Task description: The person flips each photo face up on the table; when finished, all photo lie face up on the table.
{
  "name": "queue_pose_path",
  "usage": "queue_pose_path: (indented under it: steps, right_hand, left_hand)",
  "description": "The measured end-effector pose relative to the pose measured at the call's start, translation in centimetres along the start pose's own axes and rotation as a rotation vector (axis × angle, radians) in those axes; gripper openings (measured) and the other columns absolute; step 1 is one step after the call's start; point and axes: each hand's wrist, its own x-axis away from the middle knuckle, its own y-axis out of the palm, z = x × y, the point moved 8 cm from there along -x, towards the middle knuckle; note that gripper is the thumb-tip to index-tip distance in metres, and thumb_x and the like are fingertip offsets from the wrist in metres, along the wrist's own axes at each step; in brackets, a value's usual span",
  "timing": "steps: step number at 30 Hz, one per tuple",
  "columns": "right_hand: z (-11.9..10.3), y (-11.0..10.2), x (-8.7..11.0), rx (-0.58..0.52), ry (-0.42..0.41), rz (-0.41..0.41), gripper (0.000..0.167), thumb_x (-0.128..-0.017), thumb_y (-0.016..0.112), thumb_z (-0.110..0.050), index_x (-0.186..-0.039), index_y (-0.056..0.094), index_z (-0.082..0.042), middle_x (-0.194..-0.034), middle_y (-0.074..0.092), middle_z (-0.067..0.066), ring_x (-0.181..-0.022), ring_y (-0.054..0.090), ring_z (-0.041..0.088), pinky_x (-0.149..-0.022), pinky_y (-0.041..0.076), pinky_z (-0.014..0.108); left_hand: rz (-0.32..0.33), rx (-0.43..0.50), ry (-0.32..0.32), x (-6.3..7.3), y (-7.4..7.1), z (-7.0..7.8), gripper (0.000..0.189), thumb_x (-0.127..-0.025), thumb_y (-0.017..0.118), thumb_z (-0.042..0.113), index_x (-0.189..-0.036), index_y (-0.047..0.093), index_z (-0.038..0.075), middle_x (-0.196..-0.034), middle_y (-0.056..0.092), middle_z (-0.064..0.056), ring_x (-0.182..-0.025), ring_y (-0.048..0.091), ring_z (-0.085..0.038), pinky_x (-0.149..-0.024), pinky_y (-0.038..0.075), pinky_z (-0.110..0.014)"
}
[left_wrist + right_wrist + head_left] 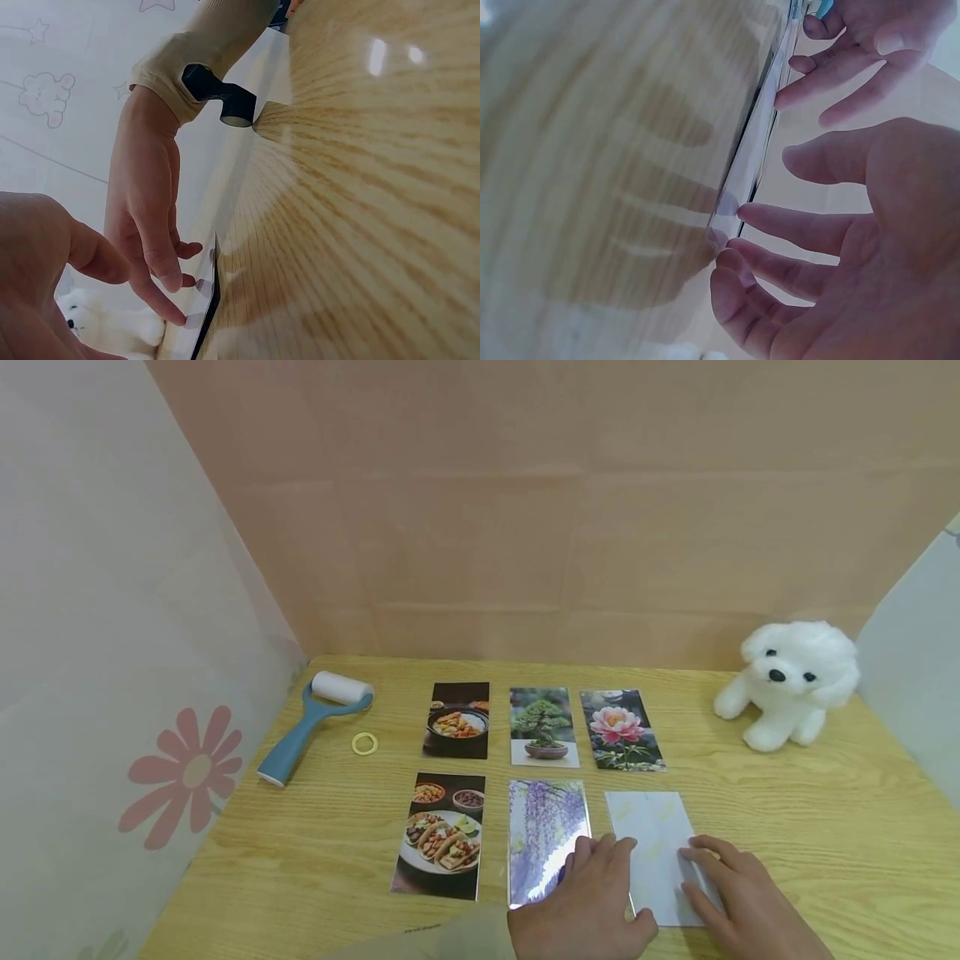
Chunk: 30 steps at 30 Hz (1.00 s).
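Note:
A card lies face down, its white back [654, 877] with faint yellowish marks turned up, in the front row at the right. My right hand [742, 897] touches the card's right side with its fingertips; the right wrist view shows the fingers loosely bent at its edge. My left hand [588, 902] reaches across the front corner of a glossy wisteria picture card [546, 818], fingertips by the white card's left edge. Left of these is a taco picture card [442, 843]. Behind them lie picture cards of a rice bowl [457, 722], a bonsai [543, 727] and a pink flower [621, 731].
A blue-handled lint roller [311, 722] lies at the back left, with a small pale yellow ring [365, 743] beside it. A white plush dog [795, 685] sits at the back right. Pinkish-brown sheeting [540, 527] stands behind the wooden table [300, 860].

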Motion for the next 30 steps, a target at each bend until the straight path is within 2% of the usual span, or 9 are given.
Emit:
queue_pose_path:
  steps: [4,8,13,17,24,27,30]
  right_hand:
    - [0.0,0.1,0.0,-0.007,-0.003,-0.002,0.033,-0.086,0.081,-0.021,-0.113,0.072,-0.004,-0.124,0.061,0.016,-0.107,0.058,0.037,-0.089,0.048,0.059]
    - [0.0,0.0,0.2,-0.018,-0.019,0.021,0.031,-0.084,0.082,-0.018,-0.111,0.072,-0.004,-0.122,0.061,0.016,-0.107,0.058,0.038,-0.089,0.048,0.060]
    - [-0.1,0.0,0.3,-0.026,-0.025,0.026,0.031,-0.083,0.082,-0.018,-0.110,0.073,-0.005,-0.122,0.062,0.016,-0.106,0.058,0.039,-0.088,0.047,0.060]
    - [0.0,0.2,0.2,-0.038,-0.002,-0.004,0.032,-0.085,0.081,-0.021,-0.113,0.072,-0.006,-0.124,0.061,0.017,-0.108,0.057,0.039,-0.089,0.047,0.061]
    - [-0.1,0.2,0.2,-0.079,0.063,-0.022,0.036,-0.093,0.074,-0.032,-0.116,0.072,-0.005,-0.127,0.059,0.022,-0.112,0.055,0.043,-0.091,0.045,0.063]
    - [-0.4,-0.1,0.3,-0.100,0.077,0.005,0.038,-0.097,0.070,-0.036,-0.117,0.070,-0.004,-0.126,0.060,0.023,-0.112,0.055,0.045,-0.090,0.044,0.065]
    - [-0.6,-0.5,0.3,-0.107,0.085,0.023,0.041,-0.101,0.062,-0.038,-0.117,0.068,-0.002,-0.124,0.061,0.024,-0.111,0.055,0.046,-0.089,0.043,0.065]
  left_hand:
    - [0.007,0.029,0.008,0.2,-0.1,0.0,0.062,-0.093,0.065,0.048,-0.147,0.044,0.023,-0.133,0.049,0.013,-0.107,0.041,-0.007,-0.100,0.043,-0.034]
    - [0.056,0.090,0.027,0.4,-0.5,0.2,0.062,-0.091,0.065,0.044,-0.146,0.045,0.021,-0.132,0.050,0.014,-0.104,0.040,-0.007,-0.094,0.043,-0.031]
    - [0.119,0.247,0.023,0.7,-1.2,0.2,0.063,-0.087,0.066,0.036,-0.144,0.046,0.018,-0.134,0.050,0.013,-0.099,0.038,-0.008,-0.087,0.043,-0.032]
    - [0.136,0.378,0.015,0.9,-1.6,0.2,0.063,-0.086,0.067,0.031,-0.145,0.046,0.018,-0.131,0.051,0.010,-0.101,0.038,-0.009,-0.087,0.044,-0.034]
    - [0.215,0.512,0.007,1.6,-2.4,0.3,0.060,-0.086,0.065,0.025,-0.142,0.045,0.020,-0.128,0.053,0.008,-0.116,0.042,-0.006,-0.091,0.044,-0.033]
    - [0.253,0.598,0.051,1.8,-2.8,0.5,0.062,-0.085,0.061,0.019,-0.145,0.042,0.017,-0.135,0.050,0.007,-0.123,0.045,-0.008,-0.097,0.044,-0.034]
    - [0.262,0.712,0.133,2.0,-3.0,0.9,0.066,-0.085,0.057,0.013,-0.148,0.037,0.013,-0.141,0.046,0.006,-0.129,0.046,-0.010,-0.102,0.042,-0.033]
